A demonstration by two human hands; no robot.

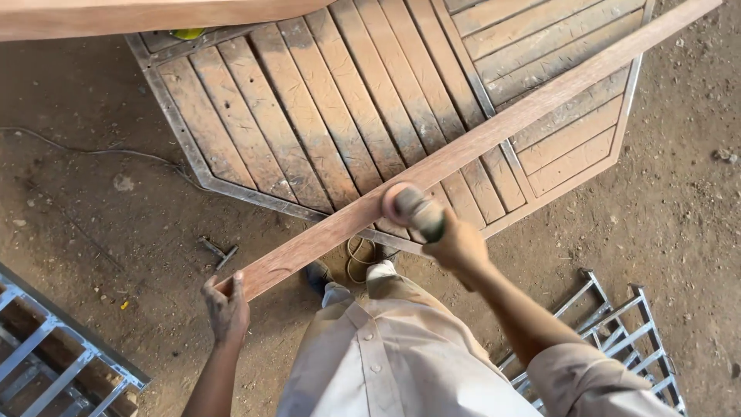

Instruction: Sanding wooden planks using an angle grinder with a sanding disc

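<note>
Reddish-brown long wooden plank (463, 147) is gripped at its near end by the closed left hand (227, 307), slanting over a slatted octagonal wooden panel (324, 108). A round sanding tool (413, 207) is clasped in the right hand (457, 243); the disc could likely skid if tilted.

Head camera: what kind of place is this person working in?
Probably a woodworking yard or workshop. The hands hold a long wooden plank and a sanding tool over a slatted wooden panel, with metal frames lying on the dirt floor.
</note>
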